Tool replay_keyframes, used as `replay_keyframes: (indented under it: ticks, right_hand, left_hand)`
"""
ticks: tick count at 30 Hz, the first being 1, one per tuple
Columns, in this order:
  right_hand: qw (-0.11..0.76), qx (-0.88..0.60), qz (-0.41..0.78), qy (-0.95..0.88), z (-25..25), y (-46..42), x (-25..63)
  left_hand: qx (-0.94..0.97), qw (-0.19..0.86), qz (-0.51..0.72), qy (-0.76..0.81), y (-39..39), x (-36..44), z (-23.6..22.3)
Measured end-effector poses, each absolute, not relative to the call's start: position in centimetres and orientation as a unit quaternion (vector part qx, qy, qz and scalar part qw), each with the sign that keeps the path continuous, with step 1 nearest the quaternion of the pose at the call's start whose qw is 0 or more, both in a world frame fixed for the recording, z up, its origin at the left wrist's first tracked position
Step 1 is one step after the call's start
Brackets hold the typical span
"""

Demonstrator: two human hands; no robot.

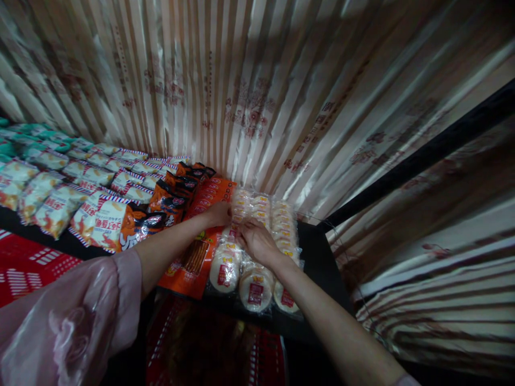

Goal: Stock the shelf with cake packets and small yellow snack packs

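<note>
The table (319, 262) is carrying orange packs (209, 195) beside rows of crackers (256, 294); left hand (219, 214) and right hand (258, 241) are curling narrow over them, any grip unclear. Light fingertips should be keeping the rows straight.

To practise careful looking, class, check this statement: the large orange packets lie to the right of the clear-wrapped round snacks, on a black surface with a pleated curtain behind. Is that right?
Not quite: the head view shows the large orange packets to the left of the clear-wrapped round snacks. The black surface and pleated curtain are right.
</note>
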State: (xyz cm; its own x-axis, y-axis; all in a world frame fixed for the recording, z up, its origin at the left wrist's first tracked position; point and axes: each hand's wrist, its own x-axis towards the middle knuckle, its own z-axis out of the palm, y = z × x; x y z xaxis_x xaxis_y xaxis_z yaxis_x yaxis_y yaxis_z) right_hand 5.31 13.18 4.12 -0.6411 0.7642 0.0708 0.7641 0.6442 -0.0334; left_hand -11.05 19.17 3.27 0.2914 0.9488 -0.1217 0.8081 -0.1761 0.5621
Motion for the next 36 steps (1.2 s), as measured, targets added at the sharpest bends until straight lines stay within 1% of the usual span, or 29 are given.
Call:
replay_keyframes:
  ticks: [7, 15, 21, 25, 29, 32, 36]
  right_hand:
    - [0.041, -0.462, -0.033, -0.885, 4.4, 12.5, 5.0]
    - [0.024, -0.509, -0.037, -0.86, 5.2, 12.2, 4.9]
    - [0.023, -0.523, -0.038, -0.851, 5.1, 12.3, 4.9]
    - [0.05, -0.535, -0.021, -0.843, 5.0, 12.1, 5.0]
    - [0.089, -0.481, -0.003, -0.872, 5.0, 11.4, 5.4]
    - [0.075, -0.429, 0.021, -0.9, 5.0, 10.9, 5.8]
    - [0.049, -0.408, 0.042, -0.911, 4.9, 10.4, 5.7]
  left_hand:
    - [0.769, 0.247, 0.093, 0.582, 19.0, -11.3, 3.6]
    - [0.757, 0.225, 0.097, 0.606, 18.0, -11.8, 5.4]
    - [0.799, 0.27, -0.005, 0.538, 17.1, -12.4, 5.4]
    - [0.798, 0.227, 0.008, 0.558, 16.3, -12.0, 4.8]
    - [0.79, 0.21, 0.014, 0.576, 15.8, -11.4, 4.8]
    - [0.784, 0.208, 0.01, 0.585, 15.7, -11.3, 5.0]
    - [0.775, 0.214, 0.009, 0.595, 15.6, -11.2, 5.0]
